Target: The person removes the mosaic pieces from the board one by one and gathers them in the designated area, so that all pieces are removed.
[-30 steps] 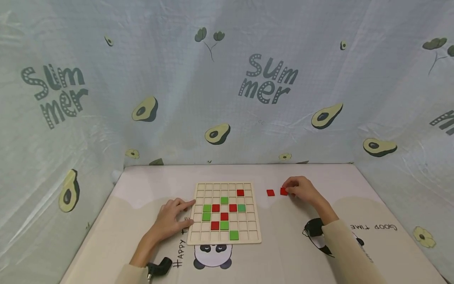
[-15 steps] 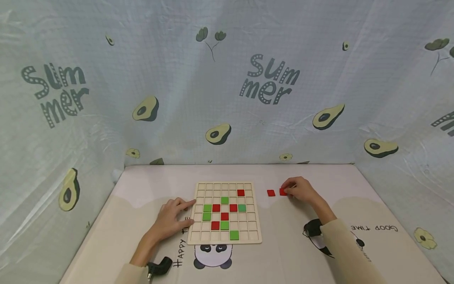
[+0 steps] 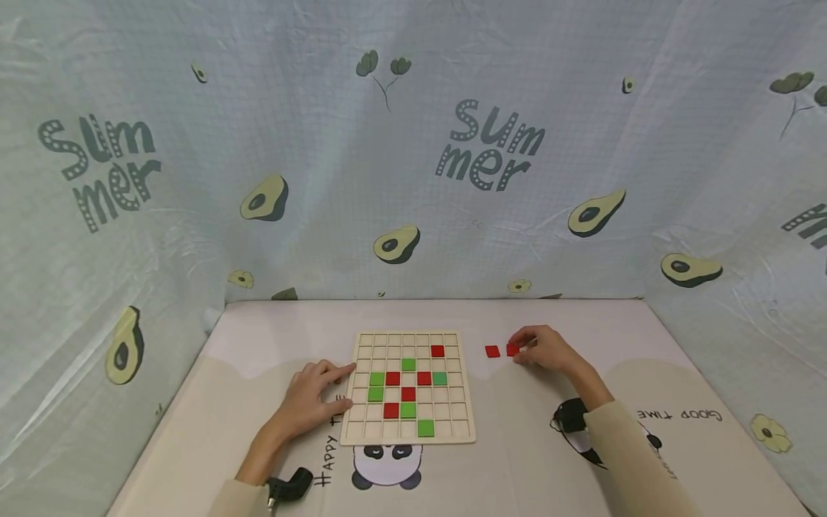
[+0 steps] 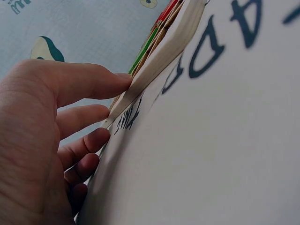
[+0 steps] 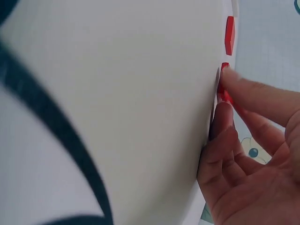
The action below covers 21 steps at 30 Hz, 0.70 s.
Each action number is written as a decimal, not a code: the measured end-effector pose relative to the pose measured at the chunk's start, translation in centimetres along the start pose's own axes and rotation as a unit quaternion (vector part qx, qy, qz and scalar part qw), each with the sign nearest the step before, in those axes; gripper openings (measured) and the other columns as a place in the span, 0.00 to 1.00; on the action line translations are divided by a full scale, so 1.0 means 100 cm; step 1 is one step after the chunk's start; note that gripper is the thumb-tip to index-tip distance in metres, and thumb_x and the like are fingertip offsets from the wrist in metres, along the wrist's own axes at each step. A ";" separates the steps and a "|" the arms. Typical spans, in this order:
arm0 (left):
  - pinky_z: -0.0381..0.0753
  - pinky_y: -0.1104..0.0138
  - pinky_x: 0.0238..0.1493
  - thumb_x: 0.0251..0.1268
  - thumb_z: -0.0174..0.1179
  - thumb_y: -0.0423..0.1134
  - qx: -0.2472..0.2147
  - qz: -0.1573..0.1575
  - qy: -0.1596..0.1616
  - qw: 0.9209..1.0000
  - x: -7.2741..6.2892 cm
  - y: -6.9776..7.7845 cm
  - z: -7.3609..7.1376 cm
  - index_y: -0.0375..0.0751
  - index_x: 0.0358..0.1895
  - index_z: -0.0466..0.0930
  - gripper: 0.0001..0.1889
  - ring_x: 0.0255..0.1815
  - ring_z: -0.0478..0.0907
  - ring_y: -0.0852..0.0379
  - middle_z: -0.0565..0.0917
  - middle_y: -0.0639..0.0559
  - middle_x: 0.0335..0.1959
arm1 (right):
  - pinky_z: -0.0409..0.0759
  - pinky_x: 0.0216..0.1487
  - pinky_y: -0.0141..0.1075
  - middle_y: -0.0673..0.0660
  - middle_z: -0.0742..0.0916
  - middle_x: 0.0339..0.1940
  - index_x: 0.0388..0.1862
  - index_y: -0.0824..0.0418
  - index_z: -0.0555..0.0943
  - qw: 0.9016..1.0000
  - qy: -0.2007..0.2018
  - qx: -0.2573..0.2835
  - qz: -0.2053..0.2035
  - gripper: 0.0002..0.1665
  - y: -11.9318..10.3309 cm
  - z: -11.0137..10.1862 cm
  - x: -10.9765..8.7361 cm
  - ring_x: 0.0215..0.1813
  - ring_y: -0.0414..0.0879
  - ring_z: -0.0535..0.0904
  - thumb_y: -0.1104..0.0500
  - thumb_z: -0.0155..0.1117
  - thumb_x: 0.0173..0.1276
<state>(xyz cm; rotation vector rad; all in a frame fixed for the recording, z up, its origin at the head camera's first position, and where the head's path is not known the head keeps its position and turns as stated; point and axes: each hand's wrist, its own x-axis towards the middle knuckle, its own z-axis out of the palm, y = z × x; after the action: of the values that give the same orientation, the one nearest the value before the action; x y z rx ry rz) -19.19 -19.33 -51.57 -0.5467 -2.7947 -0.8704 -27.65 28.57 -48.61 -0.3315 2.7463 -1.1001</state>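
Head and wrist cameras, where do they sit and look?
Head: on the head, facing forward and down; board, left hand, right hand, sleeves show.
Left wrist: worn there, facing the left hand touching the board.
Right wrist: worn there, facing the right hand pinching a red tile.
Head and right wrist share a loose red tile.

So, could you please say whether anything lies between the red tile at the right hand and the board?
Yes: a second red tile lies on the table between the right hand and the board, apart from both.

The edge of a wooden board (image 4: 166, 50) is touched by the fingers (image 4: 85, 117), dark lettering (image 4: 218, 46) being printed beyond their tips.
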 end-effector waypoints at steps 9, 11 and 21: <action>0.61 0.62 0.46 0.56 0.71 0.51 0.000 -0.007 -0.003 1.000 -0.001 0.000 -0.001 0.46 0.65 0.83 0.32 0.44 0.66 0.60 0.76 0.60 0.40 | 0.78 0.43 0.38 0.62 0.86 0.47 0.49 0.65 0.87 1.000 0.001 -0.001 0.022 0.14 -0.003 0.002 -0.001 0.47 0.52 0.79 0.66 0.71 0.64; 0.61 0.62 0.46 0.56 0.71 0.52 0.001 -0.008 -0.004 1.000 -0.001 0.000 -0.001 0.46 0.66 0.83 0.32 0.44 0.66 0.60 0.76 0.61 0.40 | 0.79 0.44 0.38 0.63 0.86 0.47 0.50 0.65 0.87 1.000 0.000 -0.001 0.024 0.14 -0.003 0.002 -0.001 0.47 0.53 0.79 0.67 0.70 0.65; 0.61 0.61 0.46 0.57 0.70 0.53 0.005 -0.002 -0.001 1.000 0.000 0.000 -0.001 0.46 0.65 0.83 0.32 0.44 0.66 0.60 0.76 0.61 0.40 | 0.80 0.47 0.40 0.61 0.86 0.48 0.51 0.64 0.86 0.999 0.006 0.004 0.040 0.14 -0.003 0.005 0.000 0.49 0.53 0.79 0.67 0.68 0.67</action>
<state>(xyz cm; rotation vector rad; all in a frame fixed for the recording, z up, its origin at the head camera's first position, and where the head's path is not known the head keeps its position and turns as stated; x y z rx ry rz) -19.23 -19.38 -51.54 -0.5415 -2.8009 -0.8569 -27.47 28.09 -48.78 -0.2116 2.7387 -1.0965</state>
